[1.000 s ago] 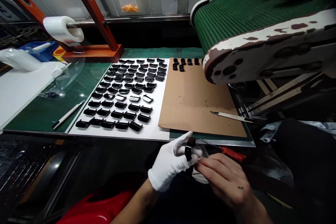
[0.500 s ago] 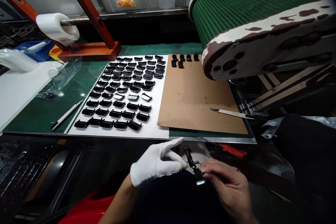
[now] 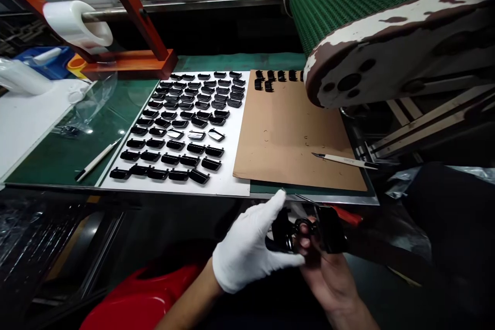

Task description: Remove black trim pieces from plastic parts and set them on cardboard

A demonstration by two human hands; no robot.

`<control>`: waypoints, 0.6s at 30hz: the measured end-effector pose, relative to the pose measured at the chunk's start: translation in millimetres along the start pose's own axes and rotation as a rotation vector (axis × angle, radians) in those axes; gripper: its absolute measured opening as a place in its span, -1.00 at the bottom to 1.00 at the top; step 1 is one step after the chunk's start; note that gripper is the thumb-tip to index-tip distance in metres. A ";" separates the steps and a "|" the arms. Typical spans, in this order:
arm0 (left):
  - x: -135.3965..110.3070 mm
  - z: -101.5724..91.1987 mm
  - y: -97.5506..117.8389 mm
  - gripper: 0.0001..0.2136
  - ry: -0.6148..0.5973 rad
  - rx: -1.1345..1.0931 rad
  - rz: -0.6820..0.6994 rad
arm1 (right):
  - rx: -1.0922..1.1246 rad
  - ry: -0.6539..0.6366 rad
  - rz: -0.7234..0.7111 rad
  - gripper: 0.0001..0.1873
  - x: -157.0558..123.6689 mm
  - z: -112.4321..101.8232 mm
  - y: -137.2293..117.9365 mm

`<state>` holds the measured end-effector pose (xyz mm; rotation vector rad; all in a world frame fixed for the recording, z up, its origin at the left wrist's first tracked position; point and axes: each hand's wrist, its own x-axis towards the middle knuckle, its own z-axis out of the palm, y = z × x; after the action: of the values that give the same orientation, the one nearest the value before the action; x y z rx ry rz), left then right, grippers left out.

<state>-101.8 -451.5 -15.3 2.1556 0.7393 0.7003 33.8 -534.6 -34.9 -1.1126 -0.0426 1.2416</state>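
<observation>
Head view: my white-gloved left hand [image 3: 247,250] is partly open, fingers touching a glossy black plastic part [image 3: 328,229]. My bare right hand [image 3: 327,281] grips it narrowly, below the surface [image 3: 69,154] edge. Matching parts [image 3: 185,134] lie in rows on a white sheet [image 3: 242,165], beside brown card [image 3: 290,134].

No text, label, brand or number could be read. The white handle of a craft knife [image 3: 345,161], lying on a brown kraft paper sheet [image 3: 290,134], carried a small printed mark along its length, but that mark was too small and blurred to make out.
</observation>
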 end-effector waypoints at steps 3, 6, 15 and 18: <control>1.0 -1.5 -1.4 -0.10 0.023 0.090 0.016 | 0.133 0.048 0.137 -0.60 0.5 -0.6 1.9; 4.8 -5.8 -3.9 -0.13 -0.033 0.092 0.075 | 0.185 0.062 0.225 -0.52 1.0 -2.1 3.1; 10.8 -9.9 -10.0 -0.15 -0.202 0.085 0.093 | -0.016 -0.074 0.128 -0.63 1.6 -12.7 0.9; 12.3 -16.2 -12.0 -0.17 -0.281 0.103 0.086 | -0.281 -0.187 0.001 -0.68 7.3 -23.3 -10.3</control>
<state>-107.7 -428.8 -12.3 2.3289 0.5456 0.3964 57.4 -543.0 -43.5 -1.2322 -0.3671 1.3659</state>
